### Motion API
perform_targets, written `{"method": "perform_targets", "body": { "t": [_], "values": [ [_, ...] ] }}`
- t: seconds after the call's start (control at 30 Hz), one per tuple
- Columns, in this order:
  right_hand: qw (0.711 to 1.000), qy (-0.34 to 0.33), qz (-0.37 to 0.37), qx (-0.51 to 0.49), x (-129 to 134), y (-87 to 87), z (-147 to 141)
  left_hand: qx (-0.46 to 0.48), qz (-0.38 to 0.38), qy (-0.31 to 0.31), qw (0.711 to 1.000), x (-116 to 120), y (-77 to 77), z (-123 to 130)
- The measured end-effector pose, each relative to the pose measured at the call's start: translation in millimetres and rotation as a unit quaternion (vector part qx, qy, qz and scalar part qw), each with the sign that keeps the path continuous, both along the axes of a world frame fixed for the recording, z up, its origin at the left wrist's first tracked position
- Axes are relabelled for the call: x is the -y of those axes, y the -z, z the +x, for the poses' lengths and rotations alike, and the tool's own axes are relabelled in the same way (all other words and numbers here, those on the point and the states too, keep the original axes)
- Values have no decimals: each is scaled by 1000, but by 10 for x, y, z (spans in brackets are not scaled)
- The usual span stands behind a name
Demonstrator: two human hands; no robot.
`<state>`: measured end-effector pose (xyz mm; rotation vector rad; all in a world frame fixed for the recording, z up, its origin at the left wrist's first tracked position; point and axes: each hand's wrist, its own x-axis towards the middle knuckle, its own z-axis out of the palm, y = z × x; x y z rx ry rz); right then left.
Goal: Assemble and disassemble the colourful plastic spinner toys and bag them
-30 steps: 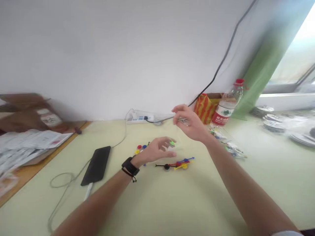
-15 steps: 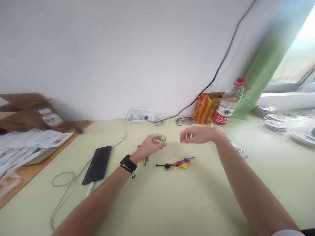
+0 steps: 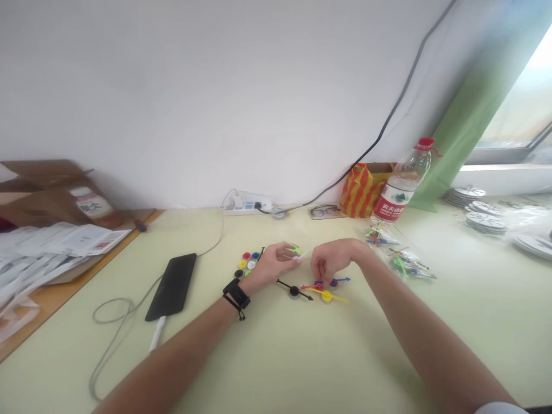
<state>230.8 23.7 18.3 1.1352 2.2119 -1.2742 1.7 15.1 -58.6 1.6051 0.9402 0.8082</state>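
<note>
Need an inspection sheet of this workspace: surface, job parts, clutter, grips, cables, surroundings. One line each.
Surface: pale green table; spills: nothing seen.
Job's things: black arrow, yellow arrow, red arrow, blue arrow, coloured discs.
Clutter: phone, glasses, bottle, striped bag, bagged pieces.
Grips: left grip, bare hand, holds green and white pieces; right grip, bare hand, at red and blue arrows, contact unclear.
Cables: thin cable from power strip, looping beside phone; dark cable along wall.
Surroundings: white wall, window, cardboard box.

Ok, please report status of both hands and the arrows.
Left hand holding green piece and white piece. Right hand at red arrow, grip unclear. Black arrow, yellow arrow close by.
</note>
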Motion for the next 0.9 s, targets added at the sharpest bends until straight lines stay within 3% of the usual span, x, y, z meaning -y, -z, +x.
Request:
{"method": "perform_targets", "body": {
  "t": [0.2, 0.33, 0.47, 0.7, 0.8, 0.9],
  "values": [
    [1000, -8, 22, 17, 9, -25, -1, 38, 15, 15, 999, 66, 34, 64],
    [999, -17, -3, 36, 8, -6, -41, 51, 15, -3, 999, 114, 38, 86],
    [999, -25, 36, 25, 16, -31, -25, 61, 28, -23, 997, 146, 38, 89],
    [995, 5, 82, -52, 121, -329, 177, 73, 40, -39, 996, 134, 37, 87],
    [974, 62, 128, -178, 211, -523, 299, 59, 44, -36, 997, 124, 47, 84],
    [908, 155, 216, -325, 301, -678, 366, 47, 51, -31, 997, 121, 72, 77]
  ]
}}
